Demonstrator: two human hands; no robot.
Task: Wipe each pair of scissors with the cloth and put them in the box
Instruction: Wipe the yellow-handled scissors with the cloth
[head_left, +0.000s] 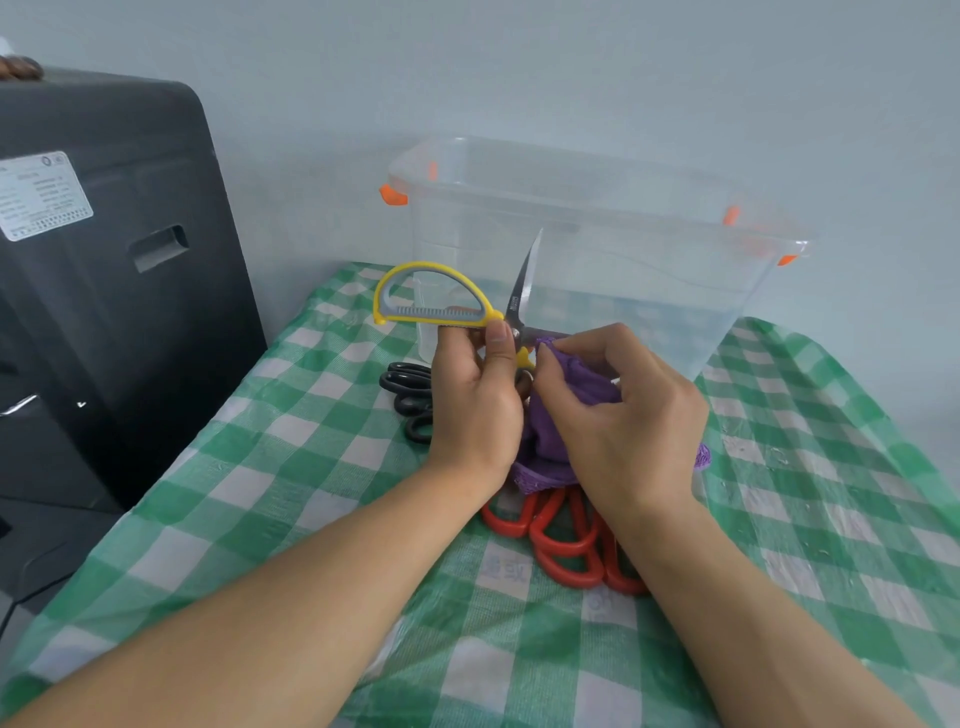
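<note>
Scissors with yellow handles (436, 296), pinched in our left hand (475, 400), meet the purple cloth (571, 384) gripped by our right hand (623, 415); box (597, 208) looks empty, black scissors (410, 389) and red scissors (561, 535) remain.

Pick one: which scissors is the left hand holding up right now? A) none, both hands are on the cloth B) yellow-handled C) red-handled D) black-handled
B: the left hand grips the yellow-handled scissors near the pivot, one blade pointing up, while the right hand holds the purple cloth against them; the black-handled scissors and red-handled scissors lie on the table.
</note>
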